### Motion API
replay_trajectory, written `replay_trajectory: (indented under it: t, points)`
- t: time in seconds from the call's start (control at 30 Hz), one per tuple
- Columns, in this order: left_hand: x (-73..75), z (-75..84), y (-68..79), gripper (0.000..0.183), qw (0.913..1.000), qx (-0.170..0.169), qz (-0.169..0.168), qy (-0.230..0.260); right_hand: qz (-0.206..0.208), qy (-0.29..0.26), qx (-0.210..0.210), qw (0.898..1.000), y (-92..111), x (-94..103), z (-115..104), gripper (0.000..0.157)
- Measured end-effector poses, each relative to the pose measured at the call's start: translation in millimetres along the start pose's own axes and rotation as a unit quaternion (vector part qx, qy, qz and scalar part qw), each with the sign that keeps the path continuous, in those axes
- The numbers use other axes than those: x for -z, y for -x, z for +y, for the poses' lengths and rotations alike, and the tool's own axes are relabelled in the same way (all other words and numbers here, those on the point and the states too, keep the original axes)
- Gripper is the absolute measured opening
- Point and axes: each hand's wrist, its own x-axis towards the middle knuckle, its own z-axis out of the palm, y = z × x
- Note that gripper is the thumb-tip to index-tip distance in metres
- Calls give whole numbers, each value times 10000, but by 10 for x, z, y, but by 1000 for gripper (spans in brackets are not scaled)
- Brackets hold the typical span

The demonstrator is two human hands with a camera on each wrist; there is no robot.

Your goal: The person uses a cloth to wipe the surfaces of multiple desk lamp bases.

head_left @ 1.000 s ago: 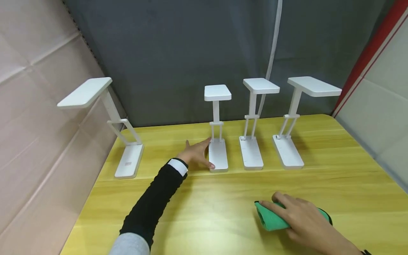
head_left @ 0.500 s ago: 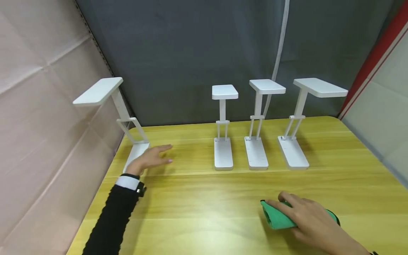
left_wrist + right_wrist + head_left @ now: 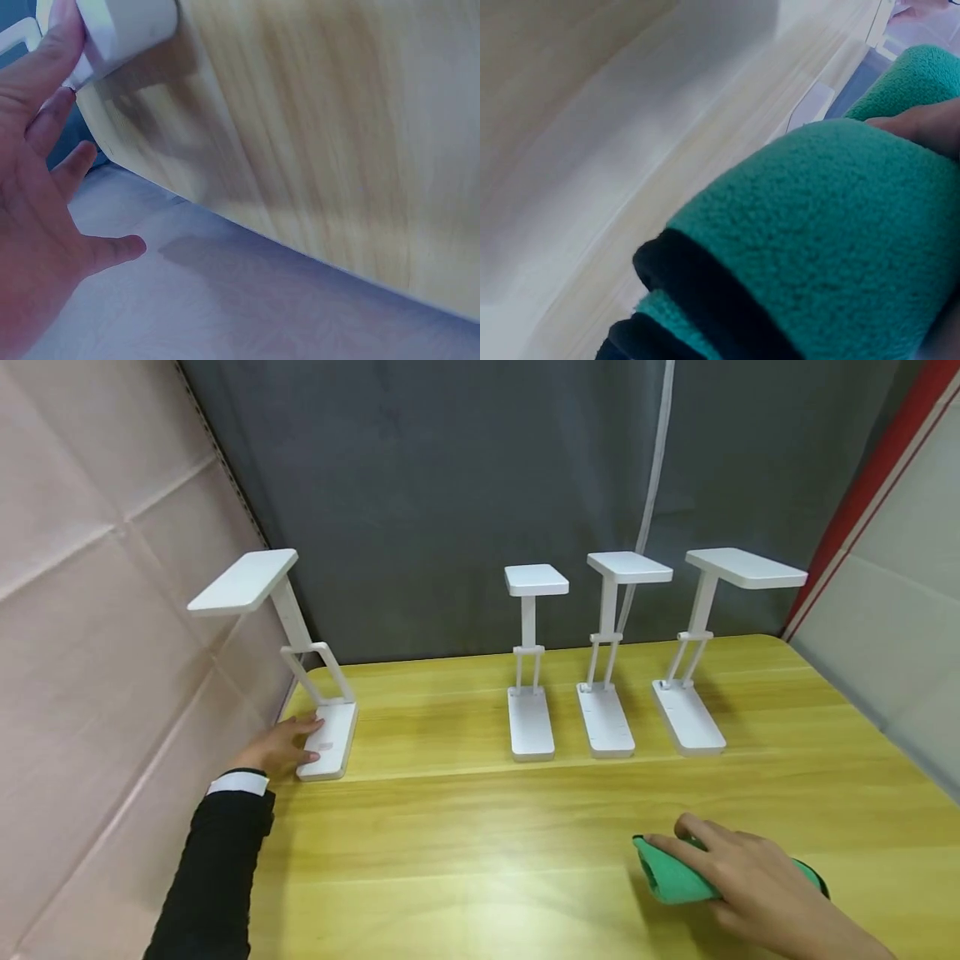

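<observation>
Leftmost on the wooden table stands a white folding desk lamp (image 3: 330, 739). My left hand (image 3: 279, 747) is at the left side of its base, with thumb and a forefinger touching it; in the left wrist view the other fingers spread out straight. My right hand (image 3: 757, 878) holds a folded green cloth (image 3: 675, 877) at the front right, low over the table. The cloth's black edging (image 3: 712, 300) shows in the right wrist view. A row of similar lamps, a left one (image 3: 531, 727), a middle one (image 3: 606, 722) and a right one (image 3: 688, 720), stands farther right.
The wooden table (image 3: 450, 843) ends against a dark grey curtain (image 3: 450, 485) at the back. A pale fabric wall (image 3: 112, 635) rises close beside the left lamp and hand. On the right is a white wall (image 3: 892, 643) with a red strip.
My left hand has gone from the lamp left of centre over to the leftmost lamp and now touches its base. The right hand stays at the front right with the cloth.
</observation>
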Motion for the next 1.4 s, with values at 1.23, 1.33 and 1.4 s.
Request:
replay_trajectory:
  t: [1.23, 1.33, 1.4]
  points:
    - [-1712, 2306, 631, 77, 9143, -2303, 822, -3229, -628, -567, 24, 9964, -374, -207, 48, 74]
    - [-1768, 2390, 587, 78, 9095, -2323, 807, -3352, -694, -591, 118, 9958, -545, -253, 22, 70]
    - [-1785, 2415, 565, 79, 9060, -2368, 832, -3409, -712, -598, 177, 9955, -709, -288, 3, 67]
